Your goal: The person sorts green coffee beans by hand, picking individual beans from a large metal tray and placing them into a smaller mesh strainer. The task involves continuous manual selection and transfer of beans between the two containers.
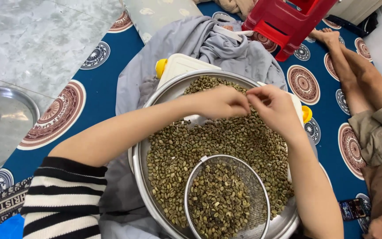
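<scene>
Two hands meet over the far side of a wide steel basin (143, 186) heaped with greenish-brown beans (226, 141). The left hand (221, 102) is curled, its fingertips (244, 107) drawn together as if nipping something small; whether a bean sits between them cannot be made out. The right hand (276, 108) comes in from the opposite side with thumb and forefinger pressed together in a pinch, touching or all but touching the left fingertips. Both hover just above the bean layer.

Most of the beans lie loose in the basin, spread in a thick layer from the far rim to the near side. A round wire-mesh sieve (227, 197) rests tilted on the near part of that layer, holding a smaller share of the same beans. By that showing, the picking-over looks to be in its early or middle part: the loose mass is much bigger than the portion gathered in the sieve, and no separate heap of rejects can be seen.

The basin rests on a white container with yellow knobs (161, 67), over a grey cloth (191, 37) spread on a blue patterned mat (107, 84). An empty-looking steel tray (1, 124) lies on the floor to the left. Another person's bare legs (359, 75) stretch along the right, beside a red plastic stool (288, 22).
</scene>
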